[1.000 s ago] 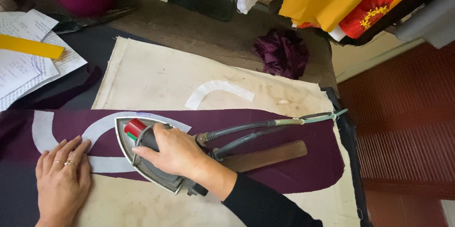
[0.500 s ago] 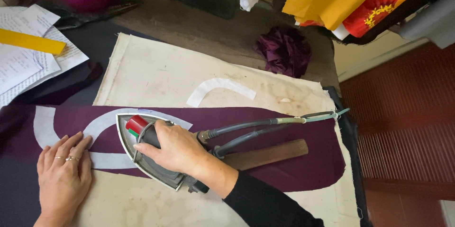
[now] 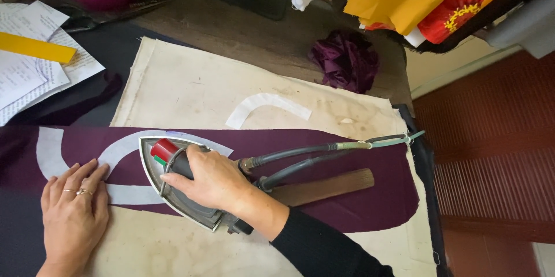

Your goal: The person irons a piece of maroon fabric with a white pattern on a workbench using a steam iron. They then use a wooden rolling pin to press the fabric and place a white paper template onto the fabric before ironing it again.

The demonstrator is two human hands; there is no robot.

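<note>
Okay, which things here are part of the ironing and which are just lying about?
In use:
right hand gripping the iron
left hand flat on the purple fabric
white curved strip
cream pressing cloth

Lying about:
papers
yellow ruler
crumpled purple scrap
spare white piece

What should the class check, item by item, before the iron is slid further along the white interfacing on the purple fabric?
1. Right hand has a full grip on the iron handle: ok.
2. Left hand lies flat, pinning the purple fabric and white interfacing strip: ok.
3. Left fingertips apart from the iron's edge: ok, though close.
4. Hoses trail behind the iron, off its path: ok.
5. Wooden block lies behind the iron: ok.
6. Iron temperature: cannot tell.
</note>
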